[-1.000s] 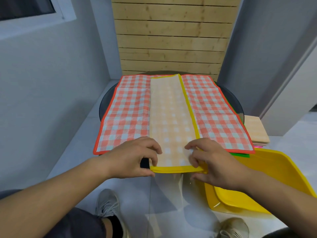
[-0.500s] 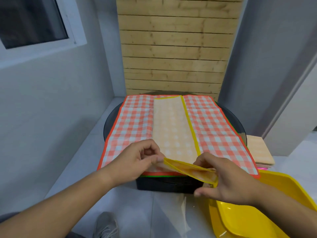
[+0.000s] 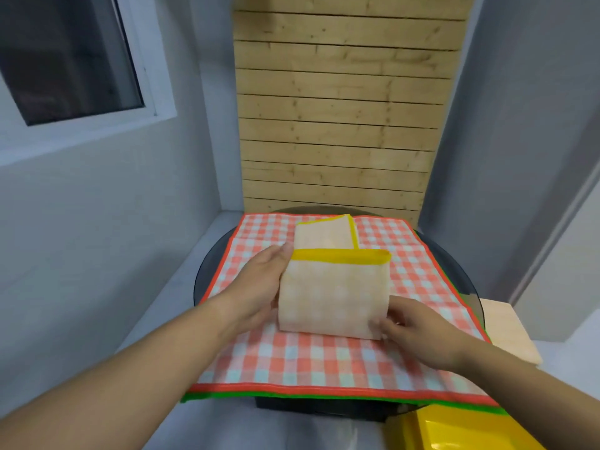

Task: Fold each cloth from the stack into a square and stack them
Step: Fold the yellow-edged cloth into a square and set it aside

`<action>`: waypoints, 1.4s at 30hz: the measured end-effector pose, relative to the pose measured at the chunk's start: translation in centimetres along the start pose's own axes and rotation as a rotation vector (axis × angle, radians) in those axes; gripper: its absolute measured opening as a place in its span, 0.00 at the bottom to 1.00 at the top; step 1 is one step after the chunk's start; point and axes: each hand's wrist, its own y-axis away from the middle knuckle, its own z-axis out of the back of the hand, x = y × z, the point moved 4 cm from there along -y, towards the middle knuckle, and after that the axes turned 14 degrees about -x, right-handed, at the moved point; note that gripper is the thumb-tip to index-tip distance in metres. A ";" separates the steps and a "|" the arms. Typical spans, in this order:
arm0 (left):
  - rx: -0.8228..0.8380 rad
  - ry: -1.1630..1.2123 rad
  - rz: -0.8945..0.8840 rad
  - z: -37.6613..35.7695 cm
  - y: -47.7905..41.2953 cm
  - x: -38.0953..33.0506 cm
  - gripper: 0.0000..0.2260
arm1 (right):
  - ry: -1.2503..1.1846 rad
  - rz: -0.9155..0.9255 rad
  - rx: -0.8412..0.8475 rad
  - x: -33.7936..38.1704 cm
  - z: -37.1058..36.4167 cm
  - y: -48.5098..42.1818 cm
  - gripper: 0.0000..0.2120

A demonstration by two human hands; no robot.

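Head view: the yellow-trimmed cloth (image 3: 331, 297) lies on the red checked cloth (image 3: 324, 362), its near half doubled over toward the far side. The left grip (image 3: 256, 287) is along its left edge with fingers hidden behind the fabric, so I can't tell if it clasps. The right grip (image 3: 418, 332) pinches the near-right corner. The round dark bench (image 3: 203, 277) is underneath.
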 end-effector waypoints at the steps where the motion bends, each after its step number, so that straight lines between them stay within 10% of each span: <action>1: -0.031 -0.025 0.007 0.0 -0.7 0.1 0.16 | -0.017 -0.036 -0.010 -0.2 -0.1 -0.6 0.09; 24: 0.051 -1.041 -0.269 0.5 -4.0 5.3 0.19 | 0.086 -0.303 -0.131 -1.7 -1.8 -4.8 0.07; 33: 0.152 -1.349 -0.249 -0.9 -2.6 5.7 0.35 | 0.263 -0.267 -0.027 -1.2 -2.9 -4.2 0.34; 42: 0.094 -1.565 -0.343 -0.1 -2.3 6.8 0.42 | 0.382 -0.239 -0.091 -0.1 -4.0 -2.9 0.34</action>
